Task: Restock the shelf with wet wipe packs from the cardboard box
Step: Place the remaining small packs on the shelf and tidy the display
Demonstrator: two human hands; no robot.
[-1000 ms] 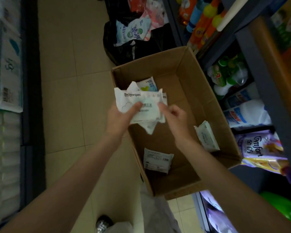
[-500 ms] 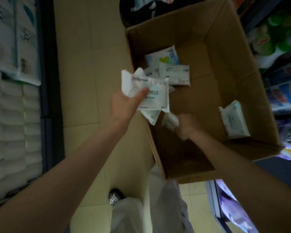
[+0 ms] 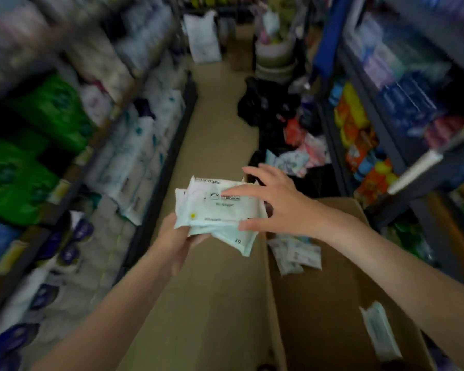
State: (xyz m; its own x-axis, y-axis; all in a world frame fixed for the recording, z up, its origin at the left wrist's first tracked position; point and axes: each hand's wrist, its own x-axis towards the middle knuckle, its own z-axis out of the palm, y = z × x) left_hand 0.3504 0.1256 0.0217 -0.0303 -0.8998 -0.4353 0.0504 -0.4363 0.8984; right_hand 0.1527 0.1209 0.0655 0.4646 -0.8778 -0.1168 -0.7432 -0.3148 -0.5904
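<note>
My left hand (image 3: 178,236) grips a small stack of white wet wipe packs (image 3: 214,212) from below, held over the floor at mid-frame. My right hand (image 3: 275,203) has its fingers spread and straight, touching the top and right side of the stack. The cardboard box (image 3: 322,303) stands on the floor at the lower right, below my right arm. More wipe packs (image 3: 295,254) lie at its far end and one pack (image 3: 381,333) lies against its right wall. The shelf (image 3: 113,145) of white and green packages runs along the left, blurred.
A narrow tiled aisle (image 3: 214,113) runs ahead between two shelf units. Black bags (image 3: 265,108) with colourful packs spill on the floor beyond the box. The right shelf (image 3: 373,124) holds bottles and blue packages. Tubs (image 3: 275,60) and a white bag (image 3: 202,36) block the far end.
The view has swung up from the box to the aisle. My right hand came out of the box and added its pack to the stack, which my left hand lifted up.
</note>
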